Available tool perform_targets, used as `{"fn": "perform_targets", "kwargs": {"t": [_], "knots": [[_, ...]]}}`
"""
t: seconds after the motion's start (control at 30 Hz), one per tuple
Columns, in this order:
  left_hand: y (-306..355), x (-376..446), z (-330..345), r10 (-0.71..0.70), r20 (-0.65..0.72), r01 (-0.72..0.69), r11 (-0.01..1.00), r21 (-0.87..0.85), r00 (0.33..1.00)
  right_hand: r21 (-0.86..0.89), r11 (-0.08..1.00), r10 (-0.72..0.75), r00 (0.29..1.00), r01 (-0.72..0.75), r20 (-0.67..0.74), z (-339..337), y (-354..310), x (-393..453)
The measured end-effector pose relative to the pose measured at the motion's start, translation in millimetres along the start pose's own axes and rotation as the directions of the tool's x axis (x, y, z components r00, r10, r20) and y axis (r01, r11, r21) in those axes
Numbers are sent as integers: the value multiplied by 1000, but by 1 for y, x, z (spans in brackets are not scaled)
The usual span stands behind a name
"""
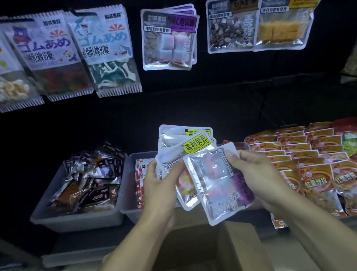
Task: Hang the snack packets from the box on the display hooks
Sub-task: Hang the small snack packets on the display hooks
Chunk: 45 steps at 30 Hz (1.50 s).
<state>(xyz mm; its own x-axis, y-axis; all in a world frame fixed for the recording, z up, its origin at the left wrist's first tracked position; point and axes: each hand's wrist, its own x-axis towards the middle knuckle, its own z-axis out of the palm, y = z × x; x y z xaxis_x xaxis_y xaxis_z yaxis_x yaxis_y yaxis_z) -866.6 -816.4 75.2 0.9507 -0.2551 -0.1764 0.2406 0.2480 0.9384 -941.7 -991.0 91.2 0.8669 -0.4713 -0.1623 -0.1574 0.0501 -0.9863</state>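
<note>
Above an open cardboard box, at waist level before a dark display wall: left hand curled round a fanned stack of snack packets, thumb on top, yellow-labelled faces outward. Right hand pinching the upper corner of a single purple-labelled packet, thumb in front, fingers behind; packet tilted, its lower corner hanging over the box mouth, its left edge overlapping the stack.

On the wall above: matching purple-labelled packets already hung, just left of a brown-filled packet and a yellow-labelled packet; three white gummy packets further left. Hooks themselves lost in the dark.

On the shelf behind the hands: a grey tub of dark-wrapped sweets, a second grey tub, rows of orange packets.

Judged step: sorting one packet out of the stack ahead of hanging. Likely faults from here:
- Loose fan slipping from the left hand while attention goes upward; glossy film, little friction.
- Corner pinch leaving the single packet free to swing, so the punched hole misses the hook tip.
- Poor light hiding the hook end; risk of tearing the hole or knocking hung packets off.
- Mixed labels in the stack; possible hanging on the wrong hook.
</note>
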Motion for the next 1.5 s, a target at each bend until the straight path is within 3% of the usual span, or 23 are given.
{"fn": "perform_targets", "kwargs": {"t": [0.07,0.17,0.37,0.47,0.57,0.63,0.7,0.77,0.97,1.07,1.23,1.37,1.5], "knots": [[2,0,0,13,9,-13,1000,5,1000,-96,987,-134,987,125,-92,-6,-3,1],[5,-2,0,29,48,-31,999,28,998,-238,924,-353,904,298,-240,-16,-9,4],[-1,-13,4,-56,165,40,995,96,985,-393,869,-380,913,299,-146,-6,-13,-3],[-5,-14,6,-63,147,53,996,70,987,-286,925,-317,922,250,-221,-7,-13,1],[-6,-10,4,-31,63,31,999,12,998,-19,993,-116,953,115,-280,-11,-13,7],[-4,-7,3,6,3,-6,1000,6,1000,80,996,44,986,-31,-161,-13,-11,9],[-1,-3,1,42,-33,-42,999,4,999,61,993,103,995,-103,1,-11,-8,8],[3,-1,1,61,-40,-62,998,-10,997,113,991,64,997,-68,39,-7,-5,8],[7,4,-4,104,-50,-106,993,-47,993,278,947,-83,960,160,-269,2,-15,11],[6,6,-12,88,-80,-92,995,-47,993,247,932,-175,924,267,-339,8,-32,16],[10,6,-16,105,-100,-106,994,3,989,98,868,-437,844,486,-311,40,-109,34],[14,5,-18,97,-99,-97,995,5,990,105,860,-446,836,499,-321,63,-169,59],[19,6,-24,93,-105,-97,995,-30,990,79,875,-429,842,477,-327,72,-187,76]]}}
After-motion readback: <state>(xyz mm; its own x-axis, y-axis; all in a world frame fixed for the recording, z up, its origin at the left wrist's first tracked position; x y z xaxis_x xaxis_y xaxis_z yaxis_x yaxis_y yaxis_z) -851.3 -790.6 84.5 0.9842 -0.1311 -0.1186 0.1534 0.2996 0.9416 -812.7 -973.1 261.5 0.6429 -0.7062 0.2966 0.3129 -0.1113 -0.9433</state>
